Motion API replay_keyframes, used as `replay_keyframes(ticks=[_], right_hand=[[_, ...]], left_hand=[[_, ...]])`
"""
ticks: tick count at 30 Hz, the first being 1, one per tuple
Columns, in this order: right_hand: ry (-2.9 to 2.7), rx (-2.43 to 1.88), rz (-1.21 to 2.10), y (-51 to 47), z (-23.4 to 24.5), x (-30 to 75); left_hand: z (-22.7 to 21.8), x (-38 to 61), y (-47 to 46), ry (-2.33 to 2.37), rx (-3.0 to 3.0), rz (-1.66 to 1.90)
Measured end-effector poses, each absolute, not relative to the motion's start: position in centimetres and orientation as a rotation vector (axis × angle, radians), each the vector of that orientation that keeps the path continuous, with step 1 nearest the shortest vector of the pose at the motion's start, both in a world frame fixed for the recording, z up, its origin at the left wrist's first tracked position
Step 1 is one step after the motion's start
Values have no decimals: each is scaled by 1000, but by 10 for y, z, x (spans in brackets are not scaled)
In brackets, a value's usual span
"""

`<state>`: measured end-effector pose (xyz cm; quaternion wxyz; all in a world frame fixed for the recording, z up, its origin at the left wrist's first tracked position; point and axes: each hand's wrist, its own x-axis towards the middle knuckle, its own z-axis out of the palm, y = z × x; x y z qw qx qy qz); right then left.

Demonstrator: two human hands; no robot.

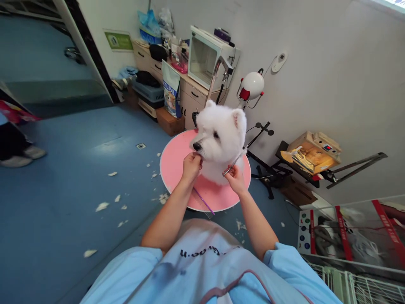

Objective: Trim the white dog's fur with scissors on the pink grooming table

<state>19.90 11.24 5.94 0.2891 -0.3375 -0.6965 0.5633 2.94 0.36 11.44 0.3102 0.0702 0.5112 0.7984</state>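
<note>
A fluffy white dog (pixel 224 126) sits on a round pink grooming table (pixel 172 158), its head turned to the left. Under its muzzle, my left hand (pixel 191 167) is closed at the chin, apparently pinching the chin fur. My right hand (pixel 236 179) grips a pair of grooming scissors (pixel 234 163) beside the dog's neck and chest, the blades pointing up and right along the coat. Whether the blades are apart is too small to tell. A purple comb (pixel 203 201) lies by the near edge of the tabletop, between my forearms.
Clumps of white fur (pixel 102 206) are scattered on the blue floor. Behind the table stand drawers (pixel 193 93), a pet food bag (pixel 171 90), a glass-fronted cabinet (pixel 202 57) and a white-headed dryer (pixel 253 85). A person's shoes (pixel 19 160) show at the left.
</note>
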Motion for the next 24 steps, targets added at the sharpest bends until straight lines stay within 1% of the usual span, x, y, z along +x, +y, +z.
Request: replay_keyframes(ticks=[14,19,24], right_hand=[[-1807,-839,1483,81,42,182],[-1701,-914,1523,64,37,174],[-1676,-900,1463,56,30,169]], left_hand=[[117,24,-2,1313,202,2037],[119,19,-8,1322,239,1979],[115,15,-12,1348,297,1922]])
